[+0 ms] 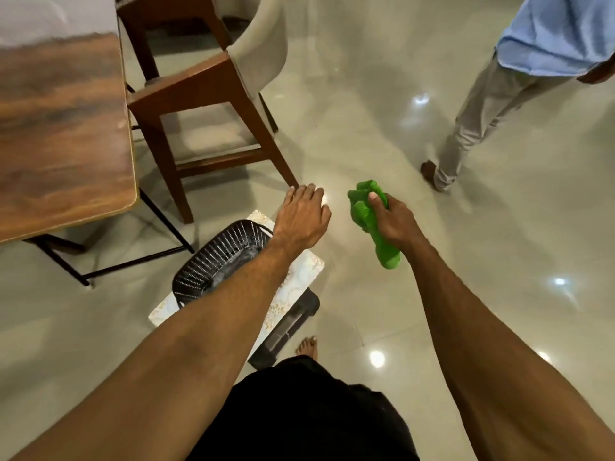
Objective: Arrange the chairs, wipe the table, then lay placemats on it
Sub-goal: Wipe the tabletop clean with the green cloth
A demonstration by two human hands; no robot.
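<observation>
The green cloth (369,216) is sitting just right of the frame's centre, bunched up, with one end hanging down toward 5 o'clock; the right hand (391,221) is gripping it, fingers curled around the bundle and thumb pressing on top. The left hand (304,216) is hovering just beside it at 9 o'clock of the cloth, palm down, fingers relaxed and spread, holding nothing; its fingertips are lying near the foot of a chair leg.

The wooden table (60,128) is filling the 10 o'clock area, its rounded corner pointing toward the centre; the chair (206,88), brown-framed with a cream back, is standing at 12 o'clock, just beside the table's edge.

Under the left forearm, at 7 o'clock of the left hand, a black slatted basket (216,257) is resting on a white-and-gold patterned board (299,274); something pale grey is showing inside the basket, but the arm is hiding most of it, so the contents cannot be told. The board is lying on a dark stand (289,324).

At 2 o'clock another person (499,94), in a blue shirt and pale trousers, is standing on the glossy floor (366,128).
</observation>
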